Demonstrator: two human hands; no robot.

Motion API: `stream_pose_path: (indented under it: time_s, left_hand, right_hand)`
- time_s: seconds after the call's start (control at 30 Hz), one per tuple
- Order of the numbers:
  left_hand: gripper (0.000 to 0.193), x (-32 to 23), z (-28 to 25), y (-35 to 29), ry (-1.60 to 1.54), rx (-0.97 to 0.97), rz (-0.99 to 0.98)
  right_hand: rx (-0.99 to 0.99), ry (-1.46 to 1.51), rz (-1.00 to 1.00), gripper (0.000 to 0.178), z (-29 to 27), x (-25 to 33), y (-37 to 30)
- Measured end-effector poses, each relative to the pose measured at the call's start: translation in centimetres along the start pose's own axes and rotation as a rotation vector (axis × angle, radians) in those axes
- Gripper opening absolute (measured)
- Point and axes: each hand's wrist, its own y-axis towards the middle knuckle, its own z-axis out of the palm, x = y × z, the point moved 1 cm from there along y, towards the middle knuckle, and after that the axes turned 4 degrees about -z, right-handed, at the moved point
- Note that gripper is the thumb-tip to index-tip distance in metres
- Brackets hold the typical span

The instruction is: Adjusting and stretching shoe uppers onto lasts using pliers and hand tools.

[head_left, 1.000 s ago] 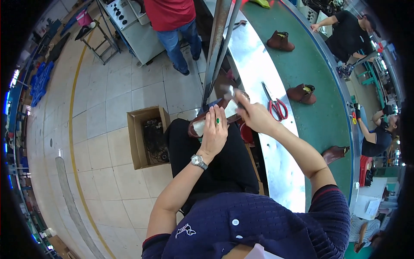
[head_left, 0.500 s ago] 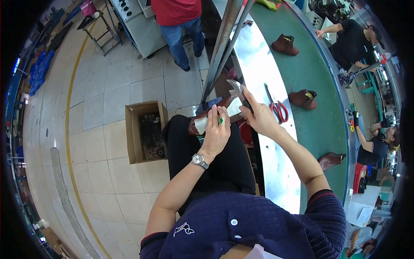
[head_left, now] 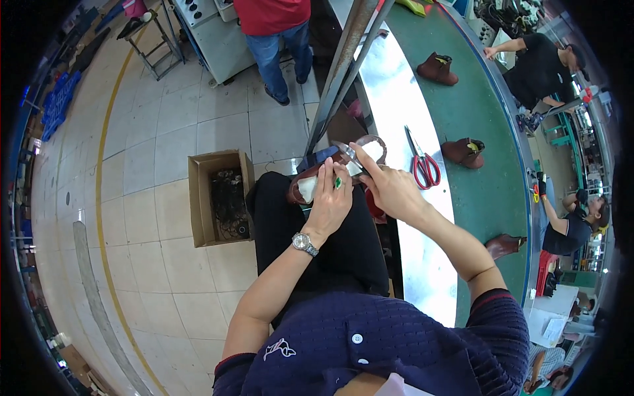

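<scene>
Across my lap lies a reddish-brown boot [head_left: 294, 191], its underside turned up and showing white patches. My left hand [head_left: 331, 200], with a green ring and a wristwatch, holds the boot, its fingers lying over the middle of the underside. In my right hand [head_left: 392, 190] is a hammer [head_left: 346, 152], dark-handled with a shiny metal head. Its head is down at the boot's underside, close to my left fingertips; I cannot tell whether it touches. My right index finger lies forward along the tool. The boot's middle is partly hidden by both hands.
Red-handled scissors [head_left: 422, 165] lie on the metal ledge [head_left: 429, 264] to my right. Beyond runs a green belt [head_left: 456, 109] bearing several brown boots [head_left: 463, 152]. A cardboard box [head_left: 198, 210] stands left of my knee. A metal post [head_left: 340, 69] rises ahead. People stand nearby.
My right hand has lowered the hammer, bringing its head down and left onto or near the boot. The boot's far end now shows more. My left hand stays on it.
</scene>
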Motion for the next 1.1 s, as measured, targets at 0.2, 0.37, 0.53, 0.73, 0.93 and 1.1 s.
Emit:
stream_pose_path:
  time_s: [0.2,0.37,0.53,0.73,0.93,1.1]
  left_hand:
    - [0.046,1.8,-4.1,2.9,-0.437,0.07,-0.317]
    - [0.041,7.1,-4.8,3.8,-0.61,0.353,-0.319]
    - [0.052,7.4,-3.7,3.2,-0.611,0.203,-0.255]
    - [0.072,6.5,-5.9,2.7,-0.547,0.352,-0.218]
    - [0.054,2.3,-4.6,0.2,-0.084,0.263,-0.143]
    - [0.052,1.5,-4.3,0.1,0.252,0.284,-0.056]
  right_hand:
    - [0.103,0.008,0.139,0.062,0.3,-0.1,0.1]
    - [0.402,0.815,0.167,0.061,-0.7,-0.6,-1.7]
    - [0.513,1.386,0.429,0.067,0.1,1.1,-1.0]
    - [0.329,0.903,0.277,0.05,1.5,2.4,-1.9]
    - [0.421,0.863,0.278,0.052,-0.5,2.1,-1.2]
    - [-0.149,0.215,-0.045,0.063,-2.4,2.7,-0.2]
